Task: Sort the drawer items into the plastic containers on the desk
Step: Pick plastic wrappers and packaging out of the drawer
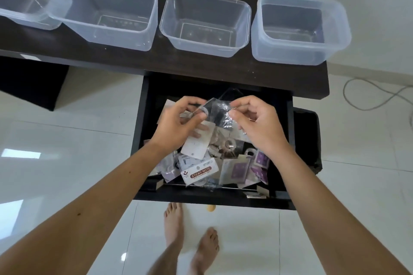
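Both hands are up over the open drawer [143, 140], sharing one item: a small clear plastic packet [218, 111], crinkled and glossy, with something dark inside that is hard to make out. The left hand [178, 123] pinches its left edge, and seems to clutch a white card [194, 147] below it too; the right hand [257, 123] pinches the right edge, fingers curled. So the packet's long axis runs left to right between the hands, roughly level with the desk [134, 60] front. The four clear plastic containers [205, 24] sit in a row on the far side, all looking empty, and the middle-right tub lies almost straight ahead of the packet. Either hand could carry it forward. Below, the drawer is packed: a sticky note pack [200, 173], purple sachets [260, 163], more bagged bits.
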{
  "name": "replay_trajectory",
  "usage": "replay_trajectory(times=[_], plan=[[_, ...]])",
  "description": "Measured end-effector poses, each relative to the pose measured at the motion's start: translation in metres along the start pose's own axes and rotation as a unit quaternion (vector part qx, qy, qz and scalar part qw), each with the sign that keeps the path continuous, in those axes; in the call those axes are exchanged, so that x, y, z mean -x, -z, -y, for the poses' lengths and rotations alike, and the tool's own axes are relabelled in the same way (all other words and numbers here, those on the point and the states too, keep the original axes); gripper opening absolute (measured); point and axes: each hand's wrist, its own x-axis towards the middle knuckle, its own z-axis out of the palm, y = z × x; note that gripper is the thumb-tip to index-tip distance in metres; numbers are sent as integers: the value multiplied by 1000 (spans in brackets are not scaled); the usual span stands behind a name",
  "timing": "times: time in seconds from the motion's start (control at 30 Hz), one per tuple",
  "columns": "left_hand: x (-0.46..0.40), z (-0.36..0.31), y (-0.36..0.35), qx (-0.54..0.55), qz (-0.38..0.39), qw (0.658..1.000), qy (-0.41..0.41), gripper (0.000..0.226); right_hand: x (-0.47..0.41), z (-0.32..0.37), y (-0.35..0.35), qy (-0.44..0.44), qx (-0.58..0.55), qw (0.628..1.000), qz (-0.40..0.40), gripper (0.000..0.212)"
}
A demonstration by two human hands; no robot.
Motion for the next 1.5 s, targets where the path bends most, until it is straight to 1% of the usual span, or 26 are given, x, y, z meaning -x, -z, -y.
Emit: replay_trajectory(times=[0.07,0.17,0.2,0.3,0.37,0.43,0.5,0.57,0.6,0.67,0.73,0.77,0.83,0.97,1.07,1.13,1.27,1.33,1.43,1.5], plan=[[4,0,-4,13,12,1000,17,31,-2,-4,-11,-13,12,1000,3,18],[6,2,-6,-1,30,999,31,44,-5,-6,-24,-15,17,1000,7,25],[7,3,-7,-10,33,999,33,46,-6,-6,-27,-10,15,1000,6,26],[10,8,-2,-25,12,999,30,44,-7,-7,-35,-4,14,1000,-9,28],[13,9,7,-30,-15,999,22,45,-7,-9,-38,-12,17,1000,-18,24],[18,7,18,-45,-40,998,6,52,-8,-14,-42,-19,27,999,-13,18],[23,6,27,-81,-60,995,-24,62,-10,-22,-46,-24,83,996,-1,14],[27,4,30,-120,-54,990,-53,71,-13,-26,-52,-38,137,990,23,14],[28,6,30,-148,-44,986,-64,71,-14,-28,-55,-46,154,986,34,17],[30,11,29,-192,-27,978,-77,65,-15,-26,-58,-54,180,981,50,19],[31,17,28,-200,-25,976,-79,55,-14,-23,-58,-53,195,978,56,18],[32,18,27,-193,-29,978,-67,50,-14,-21,-56,-51,193,978,55,18],[34,19,25,-188,-45,980,-42,44,-10,-17,-50,-55,165,984,50,18],[35,21,22,-174,-79,982,-3,40,-1,-11,-33,-104,52,992,44,18],[36,19,19,-155,-106,982,26,41,4,-10,-19,-101,-34,994,19,14],[36,17,17,-146,-111,983,27,41,8,-7,-8,-90,-86,992,-19,12],[33,19,17,-135,-116,984,31,42,11,-6,15,-36,-111,985,-125,8],[32,20,16,-127,-112,985,29,46,12,-7,23,-25,-123,981,-147,7],[31,18,9,-118,-86,989,39,46,16,-6,24,-21,-126,983,-129,8],[30,15,1,-77,-56,994,45,37,18,-6,15,-27,-99,991,-91,9]])
